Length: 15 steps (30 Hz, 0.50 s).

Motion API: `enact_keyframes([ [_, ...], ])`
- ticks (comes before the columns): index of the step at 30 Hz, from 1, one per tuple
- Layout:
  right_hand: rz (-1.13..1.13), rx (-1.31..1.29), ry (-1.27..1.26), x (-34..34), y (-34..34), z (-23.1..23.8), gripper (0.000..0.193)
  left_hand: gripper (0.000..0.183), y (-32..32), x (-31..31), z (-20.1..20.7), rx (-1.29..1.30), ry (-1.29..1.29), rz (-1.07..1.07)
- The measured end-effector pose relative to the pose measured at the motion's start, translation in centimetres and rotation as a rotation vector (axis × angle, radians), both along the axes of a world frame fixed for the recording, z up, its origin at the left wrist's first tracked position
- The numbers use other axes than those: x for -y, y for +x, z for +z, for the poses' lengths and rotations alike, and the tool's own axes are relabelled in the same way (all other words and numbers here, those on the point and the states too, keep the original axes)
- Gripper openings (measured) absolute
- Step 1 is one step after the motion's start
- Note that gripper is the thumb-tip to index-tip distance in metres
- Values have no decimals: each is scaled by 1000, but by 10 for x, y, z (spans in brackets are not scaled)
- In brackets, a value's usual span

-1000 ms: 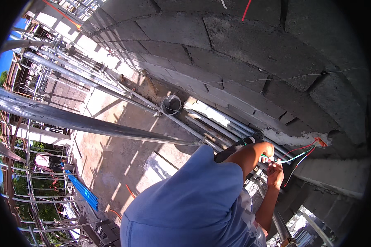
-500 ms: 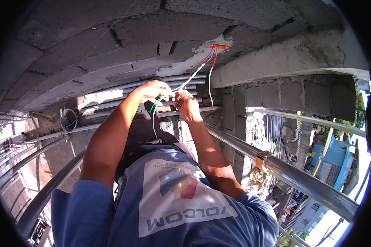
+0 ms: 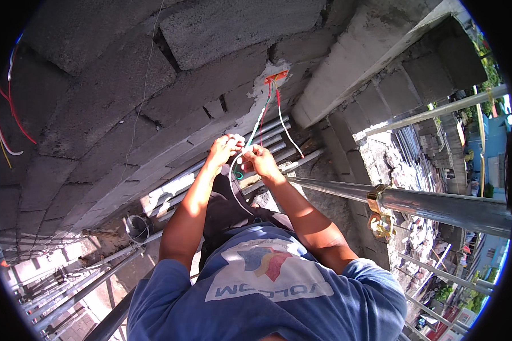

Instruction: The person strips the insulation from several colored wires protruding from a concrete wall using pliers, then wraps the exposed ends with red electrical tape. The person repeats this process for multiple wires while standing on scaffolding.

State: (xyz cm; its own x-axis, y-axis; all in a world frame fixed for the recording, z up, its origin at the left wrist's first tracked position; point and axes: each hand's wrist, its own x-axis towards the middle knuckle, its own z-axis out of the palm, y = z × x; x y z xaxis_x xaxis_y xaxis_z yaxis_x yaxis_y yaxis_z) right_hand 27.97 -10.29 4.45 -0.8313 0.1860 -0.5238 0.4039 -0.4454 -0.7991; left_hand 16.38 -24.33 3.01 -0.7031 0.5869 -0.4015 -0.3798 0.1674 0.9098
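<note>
An orange electrical box (image 3: 276, 76) is set in the block wall, with several wires coming out of it. Green and white wires (image 3: 259, 121) run down together to my hands. My left hand (image 3: 224, 152) pinches them, its fingers bent. Just to its right and lower, my right hand (image 3: 259, 161) has thumb and fingers closed on the same wires. The exact grip between the fingertips is too small to make out. Below the hands, a white wire (image 3: 236, 192) loops toward my waist, and a green wire end (image 3: 238, 175) curls. Another white wire (image 3: 290, 138) hangs free at the right.
A thick metal scaffold pipe (image 3: 444, 209) with a brass-coloured clamp (image 3: 379, 211) crosses at my right. Metal pipes (image 3: 173, 192) lie along the wall's base, near a round container (image 3: 136, 225). More loose wires (image 3: 8, 108) hang at the far left. Buildings show far below at right.
The whole view has turned and shifted, bringing loose wires in at the left edge. My hands stay together on the wires. The green end now shows curled below them.
</note>
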Motion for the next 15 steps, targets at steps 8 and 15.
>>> enact_keyframes([
  [8,-390,3,939,3,6,-34,23,22,-11,-60,-1,132,-90,-171],
  [15,-110,-75,0,-47,-4,-34,18,21,-34,-60,1,-67,-184,-252],
])
